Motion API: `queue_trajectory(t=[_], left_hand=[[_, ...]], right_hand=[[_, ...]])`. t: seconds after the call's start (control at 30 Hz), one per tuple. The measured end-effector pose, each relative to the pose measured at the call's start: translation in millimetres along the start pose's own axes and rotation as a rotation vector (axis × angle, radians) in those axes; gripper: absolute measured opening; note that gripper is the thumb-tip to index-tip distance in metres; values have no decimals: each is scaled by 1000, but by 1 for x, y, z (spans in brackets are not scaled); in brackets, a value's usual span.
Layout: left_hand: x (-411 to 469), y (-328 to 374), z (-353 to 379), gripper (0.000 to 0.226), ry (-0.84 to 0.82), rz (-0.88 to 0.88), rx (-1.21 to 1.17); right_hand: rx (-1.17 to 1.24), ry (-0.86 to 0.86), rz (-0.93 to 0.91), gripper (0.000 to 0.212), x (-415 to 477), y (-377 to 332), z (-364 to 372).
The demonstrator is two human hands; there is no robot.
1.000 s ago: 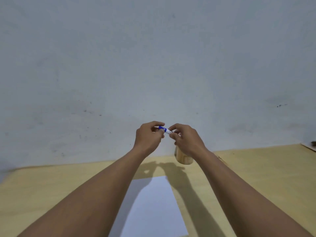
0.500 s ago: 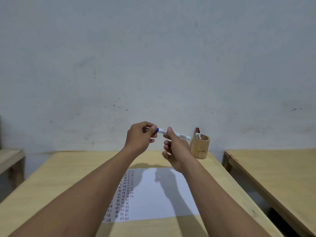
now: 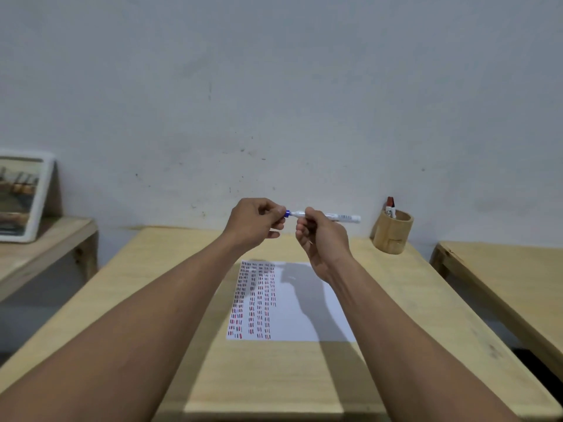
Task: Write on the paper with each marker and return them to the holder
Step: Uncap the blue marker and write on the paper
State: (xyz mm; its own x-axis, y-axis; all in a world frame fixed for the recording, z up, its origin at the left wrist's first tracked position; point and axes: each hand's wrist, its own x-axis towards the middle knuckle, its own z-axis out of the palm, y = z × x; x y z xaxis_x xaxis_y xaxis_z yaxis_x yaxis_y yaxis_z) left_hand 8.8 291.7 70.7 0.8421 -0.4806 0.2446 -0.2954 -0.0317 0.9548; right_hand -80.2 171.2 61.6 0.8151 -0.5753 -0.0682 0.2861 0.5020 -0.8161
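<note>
I hold a white marker (image 3: pixel 338 217) with a blue cap level in the air above the far end of the table. My right hand (image 3: pixel 320 236) grips the marker's barrel. My left hand (image 3: pixel 254 222) pinches the blue cap (image 3: pixel 287 213) at its left end; the cap still touches the barrel. Below lies a white paper (image 3: pixel 301 309) with columns of short red and dark marks down its left side. A round wooden holder (image 3: pixel 392 231) stands at the table's far right corner with a red-capped marker (image 3: pixel 390 205) upright in it.
The wooden table (image 3: pixel 268 376) runs up to a grey wall. A second table (image 3: pixel 505 275) stands to the right across a gap. At the left, a low wooden bench (image 3: pixel 42 248) carries a framed picture (image 3: pixel 21 196) leaning on the wall.
The view has tilted down and left, so the whole paper, holder and left bench now show. Both hands still grip the marker; my right hand has turned palm up along the barrel.
</note>
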Motion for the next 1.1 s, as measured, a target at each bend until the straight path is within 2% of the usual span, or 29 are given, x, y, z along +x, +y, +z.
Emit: queue_trajectory(t=[0.1, 0.23, 0.4, 0.43, 0.5, 0.53, 0.57, 0.63, 0.77, 0.87, 0.97, 1.1], left_hand=[[0, -12, -16, 15, 35, -24, 87], [-4, -35, -37, 8, 128, -46, 398], [-14, -76, -56, 15, 145, -88, 686], [-17, -83, -58, 8, 131, -112, 694], [-22, -98, -56, 25, 126, -150, 712], [-25, -101, -56, 15, 106, -130, 746], [-26, -106, -56, 31, 94, -120, 797], [-29, -108, -56, 27, 73, -109, 823], [-42, -107, -56, 60, 138, -125, 775], [-64, -109, -52, 51, 199, -93, 809], [-81, -116, -52, 36, 185, -99, 876], [-87, -127, -53, 45, 12, -71, 1051]], right_hand=[[-90, 34, 12, 14, -1, 11, -5], [-230, 47, -14, 15, -5, 29, -10], [-472, 12, -47, 18, -9, 52, -19], [-500, 2, -47, 17, -10, 56, -21], [-546, -22, -49, 16, -12, 62, -24], [-570, -32, -53, 16, -13, 65, -26], [-591, -41, -57, 16, -13, 67, -27], [-624, -55, -66, 16, -15, 67, -29], [-780, -51, -132, 17, -22, 69, -36], [-938, -31, -182, 19, -28, 76, -43], [-1005, -1, -171, 19, -32, 86, -51], [-1118, 56, -211, 23, -33, 98, -57]])
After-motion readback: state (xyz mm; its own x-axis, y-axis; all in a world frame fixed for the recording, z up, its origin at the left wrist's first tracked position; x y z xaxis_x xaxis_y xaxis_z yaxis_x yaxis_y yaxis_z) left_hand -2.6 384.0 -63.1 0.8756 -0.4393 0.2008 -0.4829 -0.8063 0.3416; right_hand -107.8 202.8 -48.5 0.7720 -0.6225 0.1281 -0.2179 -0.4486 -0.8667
